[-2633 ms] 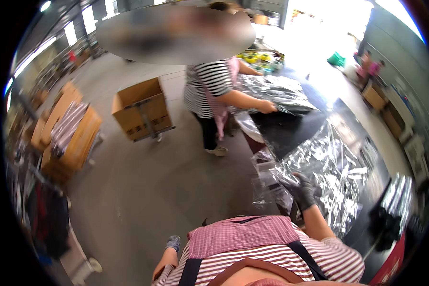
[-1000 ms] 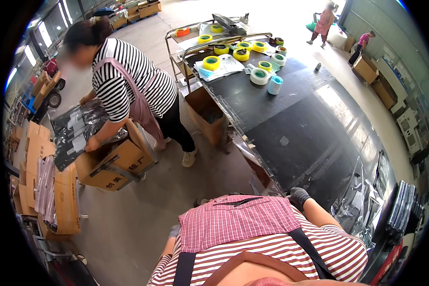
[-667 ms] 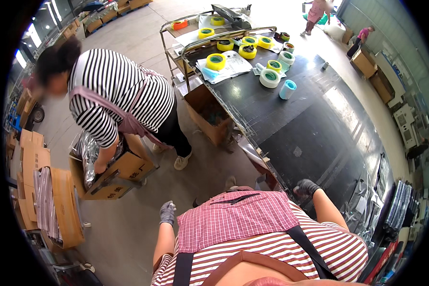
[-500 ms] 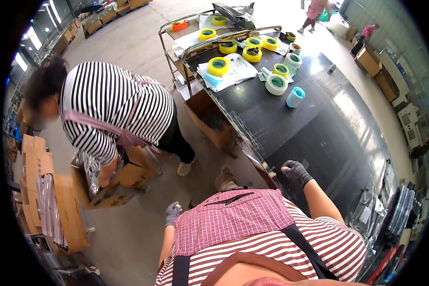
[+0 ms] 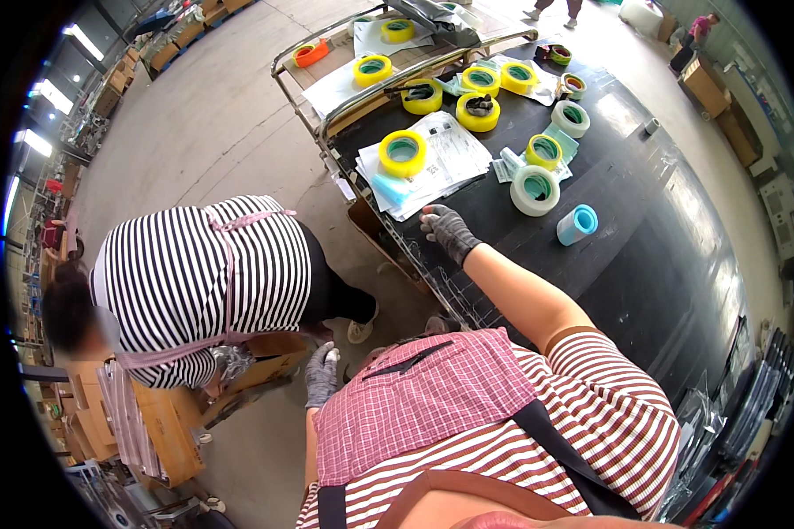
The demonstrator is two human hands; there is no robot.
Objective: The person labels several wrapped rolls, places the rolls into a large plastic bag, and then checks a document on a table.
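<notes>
My right hand point(image 5: 451, 235), in a grey glove with bare fingertips, reaches over the left edge of the black-topped table point(image 5: 476, 282). Its fingers are slightly bent and apart, with nothing visible in them. Just beyond lie a stack of printed papers point(image 5: 459, 157) and a light-blue folded packet point(image 5: 393, 189). A roll of yellow-edged tape point(image 5: 402, 153) rests on the papers. My left hand point(image 5: 321, 376), gloved too, hangs low beside my checked apron point(image 5: 423, 397), its fingers curled in and apparently holding nothing.
More tape rolls, such as a clear one point(image 5: 535, 190), and a blue roll point(image 5: 577, 226) stand on the table. A metal-railed cart point(image 5: 302, 97) adjoins its far end. At left a co-worker in a striped shirt point(image 5: 203, 282) bends over an open cardboard box point(image 5: 273, 361).
My right hand has moved forward along the table's left edge to near the papers, its fingers opening from a curl. My view has shifted forward. The co-worker bends lower over the box.
</notes>
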